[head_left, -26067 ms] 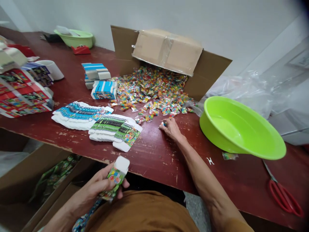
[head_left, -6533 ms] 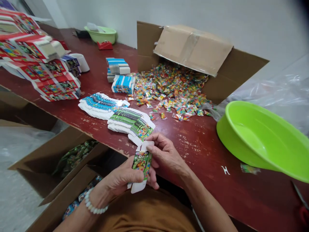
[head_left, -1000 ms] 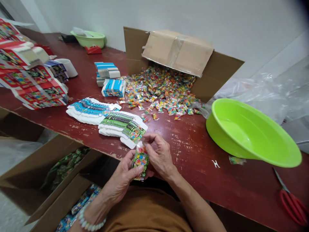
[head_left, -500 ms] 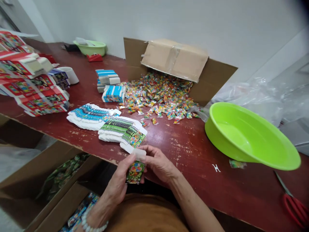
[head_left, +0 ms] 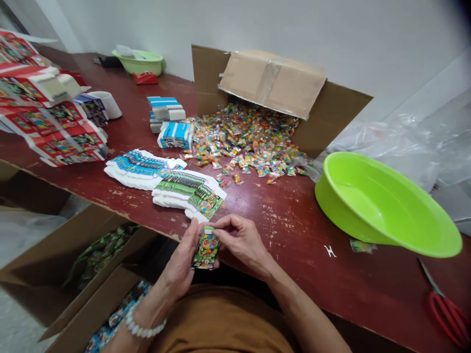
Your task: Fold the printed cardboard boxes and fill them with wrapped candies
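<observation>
Both hands hold a small green printed carton upright at the near edge of the dark red table. My left hand grips its left side and back. My right hand pinches the carton's top end, where the white flap is folded down. Just beyond them lie a fanned stack of flat green cartons and a stack of flat blue cartons. A pile of small wrapped candies spills from a tipped cardboard box.
A lime green basin sits to the right, red scissors at the far right edge. Red printed cartons are stacked at left, blue folded boxes behind. Open cardboard boxes with filled cartons stand on the floor at left.
The white top flap that stood open half a second ago is now pressed down onto the carton by my right fingers. The carton stays between both hands.
</observation>
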`<action>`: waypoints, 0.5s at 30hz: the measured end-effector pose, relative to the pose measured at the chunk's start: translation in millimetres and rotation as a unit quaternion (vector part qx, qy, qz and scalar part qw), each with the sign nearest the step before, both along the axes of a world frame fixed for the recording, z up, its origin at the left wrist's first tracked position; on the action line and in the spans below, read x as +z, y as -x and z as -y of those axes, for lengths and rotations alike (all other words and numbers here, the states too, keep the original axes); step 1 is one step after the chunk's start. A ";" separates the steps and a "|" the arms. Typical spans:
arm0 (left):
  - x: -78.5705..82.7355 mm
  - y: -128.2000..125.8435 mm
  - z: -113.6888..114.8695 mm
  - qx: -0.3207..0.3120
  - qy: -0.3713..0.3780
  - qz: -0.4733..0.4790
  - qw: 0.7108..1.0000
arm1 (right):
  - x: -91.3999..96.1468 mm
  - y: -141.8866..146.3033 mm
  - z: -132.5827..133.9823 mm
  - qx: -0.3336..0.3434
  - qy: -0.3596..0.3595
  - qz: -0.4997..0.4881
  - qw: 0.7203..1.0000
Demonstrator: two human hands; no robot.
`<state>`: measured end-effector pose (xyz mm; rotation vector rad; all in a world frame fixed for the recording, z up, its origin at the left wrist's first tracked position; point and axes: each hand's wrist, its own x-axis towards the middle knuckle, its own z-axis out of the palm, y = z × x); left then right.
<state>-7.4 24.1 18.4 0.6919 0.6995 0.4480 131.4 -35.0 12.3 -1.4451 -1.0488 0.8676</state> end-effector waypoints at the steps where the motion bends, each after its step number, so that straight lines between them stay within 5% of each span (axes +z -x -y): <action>1: -1.0 -0.2 0.7 0.009 -0.013 -0.004 1.000 | 0.7 2.0 -1.7 -0.002 0.029 -0.049 0.998; 5: -2.8 0.1 1.4 0.041 -0.038 -0.026 0.998 | 4.9 5.9 -6.1 0.005 0.060 -0.175 0.983; 11: -1.9 -0.7 -2.8 0.086 0.020 -0.040 0.995 | -0.1 3.9 0.3 0.068 -0.078 0.046 0.994; 15: -3.3 -2.5 -2.8 0.077 0.047 -0.039 0.995 | -14.3 8.2 1.9 0.084 -0.093 0.085 0.989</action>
